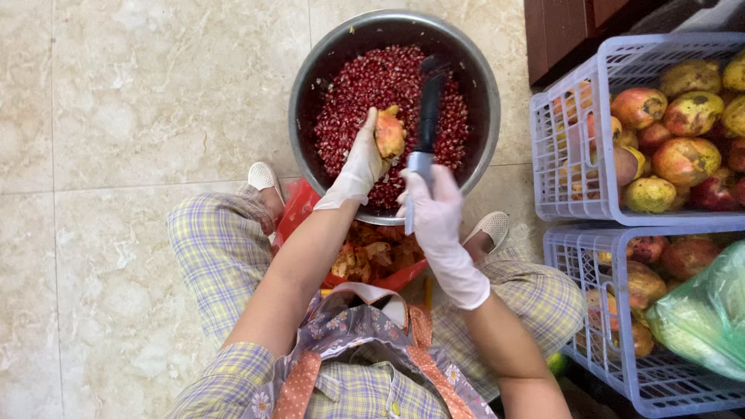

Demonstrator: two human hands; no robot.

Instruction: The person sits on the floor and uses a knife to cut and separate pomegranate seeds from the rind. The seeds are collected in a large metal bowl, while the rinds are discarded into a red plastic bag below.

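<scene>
My left hand (362,163), in a white glove, holds a piece of pomegranate (389,133) cut side down over a large metal bowl (310,77) full of dark red seeds (372,81). My right hand (434,209), also gloved, grips the grey handle of a black utensil (429,109), its dark end raised over the seeds just right of the fruit piece. Both hands hover above the near side of the bowl.
A red bag of pomegranate peels (372,260) lies between my knees, under the bowl's near rim. Two pale lilac plastic crates (570,167) of whole pomegranates (683,159) stand at the right, the nearer one holding a green plastic bag (702,318). Beige tiled floor (132,116) spreads left.
</scene>
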